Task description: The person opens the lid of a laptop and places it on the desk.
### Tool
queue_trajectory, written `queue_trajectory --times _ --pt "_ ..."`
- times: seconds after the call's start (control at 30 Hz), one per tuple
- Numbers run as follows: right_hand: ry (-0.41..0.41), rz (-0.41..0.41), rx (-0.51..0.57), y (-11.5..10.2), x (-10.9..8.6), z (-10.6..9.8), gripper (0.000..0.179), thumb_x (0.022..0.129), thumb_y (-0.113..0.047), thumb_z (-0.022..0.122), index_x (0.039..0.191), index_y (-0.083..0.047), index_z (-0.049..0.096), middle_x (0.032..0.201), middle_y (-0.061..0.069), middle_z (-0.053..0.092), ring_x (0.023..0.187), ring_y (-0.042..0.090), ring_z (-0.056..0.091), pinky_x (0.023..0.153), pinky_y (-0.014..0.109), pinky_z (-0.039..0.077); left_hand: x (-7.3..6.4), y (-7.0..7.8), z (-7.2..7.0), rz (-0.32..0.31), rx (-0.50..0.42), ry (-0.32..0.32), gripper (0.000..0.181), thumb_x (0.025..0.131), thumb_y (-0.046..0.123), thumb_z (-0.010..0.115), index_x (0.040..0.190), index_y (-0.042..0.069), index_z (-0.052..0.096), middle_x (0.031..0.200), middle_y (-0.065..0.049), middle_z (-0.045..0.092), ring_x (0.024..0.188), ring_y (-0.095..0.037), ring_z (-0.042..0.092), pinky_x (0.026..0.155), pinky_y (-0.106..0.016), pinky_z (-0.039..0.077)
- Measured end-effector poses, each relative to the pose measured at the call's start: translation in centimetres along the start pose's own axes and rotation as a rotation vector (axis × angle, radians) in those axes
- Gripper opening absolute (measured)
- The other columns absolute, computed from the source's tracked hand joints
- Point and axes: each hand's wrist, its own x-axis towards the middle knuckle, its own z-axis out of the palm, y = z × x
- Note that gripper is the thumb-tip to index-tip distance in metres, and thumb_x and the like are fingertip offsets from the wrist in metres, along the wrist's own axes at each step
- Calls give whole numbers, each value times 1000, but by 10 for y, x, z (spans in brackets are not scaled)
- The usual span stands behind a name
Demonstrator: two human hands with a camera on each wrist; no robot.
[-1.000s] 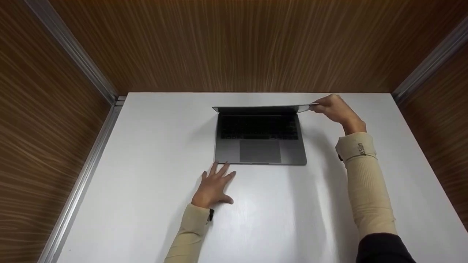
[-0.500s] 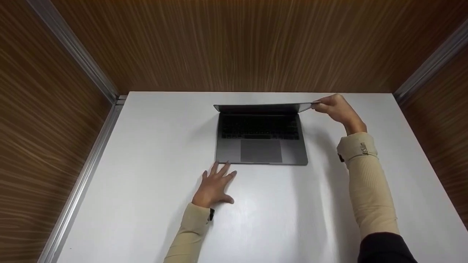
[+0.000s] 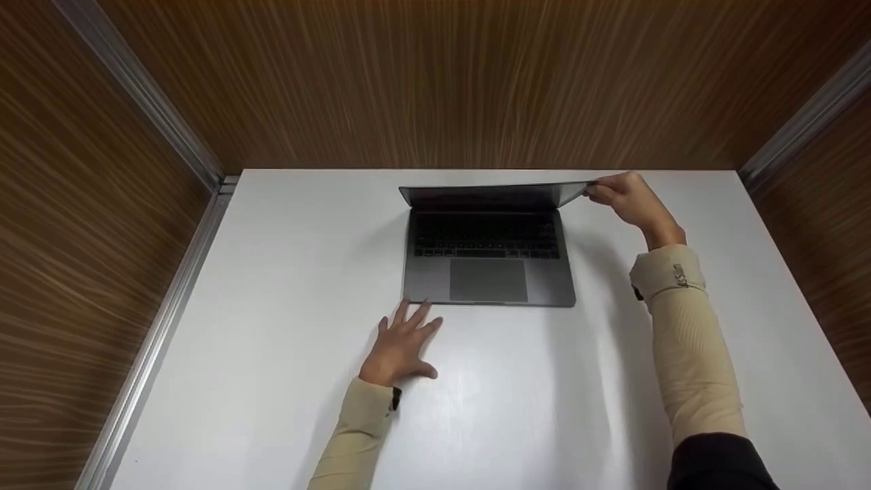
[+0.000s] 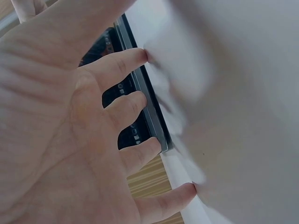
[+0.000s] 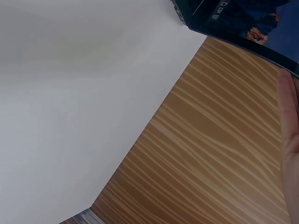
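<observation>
A grey laptop (image 3: 488,280) lies on the white table, its lid standing up from the keyboard. At the lid's upper right corner my right hand (image 3: 634,204) pinches the edge between thumb and fingers. The right wrist view shows a lit picture on the screen (image 5: 261,28) and part of my right hand (image 5: 290,121) against its rim. My left hand (image 3: 398,348) is spread palm down by the laptop's front left corner, two fingertips touching its front edge. Seen from the left wrist, the spread fingers of my left hand (image 4: 93,116) reach across that edge (image 4: 150,109).
Wood-grain panels enclose the white table (image 3: 286,286) at the back (image 3: 435,88) and both sides. A metal rail (image 3: 153,327) runs along the left side. The lid stands close to the table's back edge.
The laptop's lid has tilted further back, showing more of the screen. My right hand has moved slightly away and up with its corner. The left hand has stayed at the front edge.
</observation>
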Motion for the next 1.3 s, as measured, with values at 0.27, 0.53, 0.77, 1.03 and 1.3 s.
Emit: queue_trajectory --times 0.27,0.53,0.77,1.03,1.3 --pt "50 12 7 0 14 10 27 105 0 50 117 19 65 120 29 66 114 33 67 95 34 54 -2 -3 1 -24 -14 -11 95 70 38 92 152 12 49 166 -12 25 151 -45 13 110 -72 23" --pt "106 -17 90 1 21 15 22 102 3 54 105 22 66 98 7 72 99 18 71 90 29 55 -3 -7 -1 -14 16 -17 95 71 39 91 152 11 49 165 -14 26 150 -47 15 110 -72 25" --pt "118 -26 170 1 26 16 21 102 3 55 104 20 67 97 7 73 96 16 71 89 27 56 -5 -8 -5 -27 16 -4 94 71 38 92 151 11 50 165 -14 27 150 -46 14 109 -73 25" --pt "110 -8 224 2 27 14 21 102 4 54 107 20 66 97 10 71 95 15 70 92 32 55 -7 -5 -2 -25 12 5 95 69 37 93 150 11 52 165 -13 28 150 -47 16 108 -73 26" --pt "119 -2 247 11 33 13 20 102 3 54 103 17 68 90 3 71 92 13 70 88 28 57 -7 -2 2 -20 6 19 94 68 37 94 149 10 53 164 -14 30 149 -47 18 108 -73 27"
